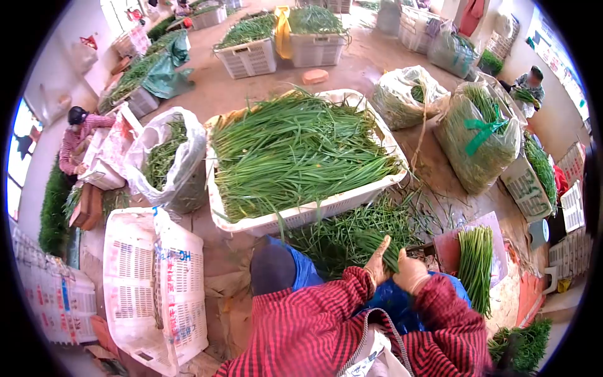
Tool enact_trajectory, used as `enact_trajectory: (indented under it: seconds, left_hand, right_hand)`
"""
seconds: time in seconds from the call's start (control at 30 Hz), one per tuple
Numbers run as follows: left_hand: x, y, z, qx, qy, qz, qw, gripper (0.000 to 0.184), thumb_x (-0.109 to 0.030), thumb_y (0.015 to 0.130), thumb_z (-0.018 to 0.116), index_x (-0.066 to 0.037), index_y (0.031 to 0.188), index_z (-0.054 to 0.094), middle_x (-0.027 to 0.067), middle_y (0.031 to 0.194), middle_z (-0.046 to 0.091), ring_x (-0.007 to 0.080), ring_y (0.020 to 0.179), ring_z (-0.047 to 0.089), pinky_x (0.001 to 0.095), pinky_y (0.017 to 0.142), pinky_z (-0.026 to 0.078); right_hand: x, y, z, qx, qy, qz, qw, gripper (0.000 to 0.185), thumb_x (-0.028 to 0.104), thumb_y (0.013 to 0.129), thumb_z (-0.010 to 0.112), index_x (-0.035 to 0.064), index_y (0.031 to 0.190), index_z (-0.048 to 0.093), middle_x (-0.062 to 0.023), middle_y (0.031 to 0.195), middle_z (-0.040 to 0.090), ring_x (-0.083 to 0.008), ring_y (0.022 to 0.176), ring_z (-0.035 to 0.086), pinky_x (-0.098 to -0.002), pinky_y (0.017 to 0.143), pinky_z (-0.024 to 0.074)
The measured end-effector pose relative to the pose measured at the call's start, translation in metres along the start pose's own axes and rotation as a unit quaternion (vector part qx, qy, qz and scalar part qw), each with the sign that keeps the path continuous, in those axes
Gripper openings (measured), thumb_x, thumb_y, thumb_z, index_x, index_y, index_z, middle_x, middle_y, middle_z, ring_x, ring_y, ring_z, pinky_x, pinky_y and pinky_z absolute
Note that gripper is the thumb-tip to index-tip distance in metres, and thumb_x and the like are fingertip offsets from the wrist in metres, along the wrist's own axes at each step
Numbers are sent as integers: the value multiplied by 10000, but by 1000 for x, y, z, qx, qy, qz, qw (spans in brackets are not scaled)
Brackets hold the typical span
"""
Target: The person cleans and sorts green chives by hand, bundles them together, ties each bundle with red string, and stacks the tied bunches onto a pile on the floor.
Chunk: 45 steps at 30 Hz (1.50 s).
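Low in front of my lap, my left hand (379, 264) is closed around a bunch of green chives (370, 242), its thumb pointing up. Close beside it, my right hand (411, 273) grips the same bunch at its right end. Loose chives (339, 232) lie heaped on the floor just beyond my hands. To the right of my right hand, a neat bundle of chives (475, 264) rests on a pinkish board (496, 235). Ahead stands a large white crate (308, 213) piled with long chives (295, 151).
An unfilled white crate (129, 283) stands at my left, near a white sack (195, 138) of greens. Stuffed plastic bags (468, 166) stand on the right. Farther off are more crates (248, 60), a brick (315, 76), and co-workers seated left (94, 122) and right (529, 88).
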State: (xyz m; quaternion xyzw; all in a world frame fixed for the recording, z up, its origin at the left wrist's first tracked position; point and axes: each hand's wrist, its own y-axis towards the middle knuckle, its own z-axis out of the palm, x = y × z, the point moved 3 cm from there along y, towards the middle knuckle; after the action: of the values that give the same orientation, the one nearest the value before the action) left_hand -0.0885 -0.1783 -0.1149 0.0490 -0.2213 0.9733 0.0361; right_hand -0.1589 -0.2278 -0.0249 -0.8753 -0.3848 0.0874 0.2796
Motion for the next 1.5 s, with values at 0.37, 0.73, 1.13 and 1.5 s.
enact_trajectory:
  seconds: [0.37,0.73,1.13,1.5]
  left_hand:
    - [20,-62,10,-155,424,227,863,101,-85,846,609,12,869,626,49,687,616,164,625,567,302,567,457]
    - [30,-165,81,125,592,164,779,419,-76,880,637,-65,1269,483,43,948,643,37,666,514,180,566,449]
    - [-24,-297,123,-26,628,167,760,456,-258,881,669,-54,1255,505,83,931,676,30,558,506,150,438,370]
    - [-24,-297,83,-126,572,119,802,376,-198,879,645,-26,1198,551,83,857,689,29,495,469,158,424,334]
  right_hand:
    - [-21,-37,68,-53,727,-118,675,315,347,898,596,55,1015,575,-33,913,603,-144,802,565,-255,712,452]
    - [10,-83,-70,-91,886,-333,309,537,510,935,465,77,1240,551,-79,1144,631,-236,997,615,-395,882,494]
    - [36,-42,-106,-47,886,-378,264,325,291,957,523,76,1192,585,-50,1140,638,-179,998,602,-344,889,474]
    - [10,32,-59,-395,569,-316,648,267,315,896,623,63,972,666,-29,826,652,-129,678,571,-309,616,481]
